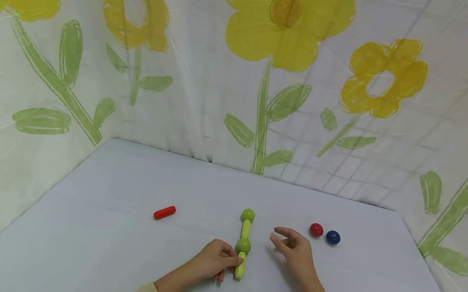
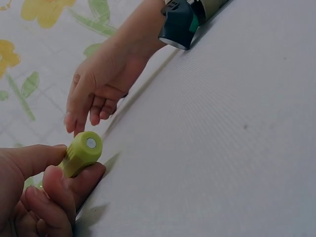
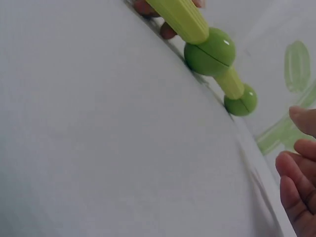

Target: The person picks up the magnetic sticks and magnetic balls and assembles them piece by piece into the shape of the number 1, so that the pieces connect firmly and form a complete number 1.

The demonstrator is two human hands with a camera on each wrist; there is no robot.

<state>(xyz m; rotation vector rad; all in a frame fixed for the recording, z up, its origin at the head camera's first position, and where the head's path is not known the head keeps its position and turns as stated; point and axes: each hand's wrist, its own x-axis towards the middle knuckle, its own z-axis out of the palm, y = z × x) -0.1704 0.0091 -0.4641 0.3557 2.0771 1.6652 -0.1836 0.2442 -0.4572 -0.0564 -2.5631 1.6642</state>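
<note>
In the head view, a chain of two green balls and two yellow-green rods runs away from me along the table. The far green ball (image 1: pixel 247 215) ends it; the other green ball (image 1: pixel 243 245) joins both rods. My left hand (image 1: pixel 214 260) pinches the near magnetic rod (image 1: pixel 239 271) between thumb and fingers. Its free end (image 2: pixel 91 143) shows a silvery disc in the left wrist view. To the right of the chain, my right hand (image 1: pixel 294 252) hovers with fingers loosely bent, apart from it. I see nothing held in those fingers (image 3: pixel 296 182).
A red rod (image 1: pixel 164 212) lies left of the chain. Beyond my right hand, a red ball (image 1: pixel 316 230) sits beside a blue ball (image 1: pixel 333 238). The white table (image 1: pixel 131 176) meets a flower-printed curtain (image 1: pixel 188 85) at its back edge.
</note>
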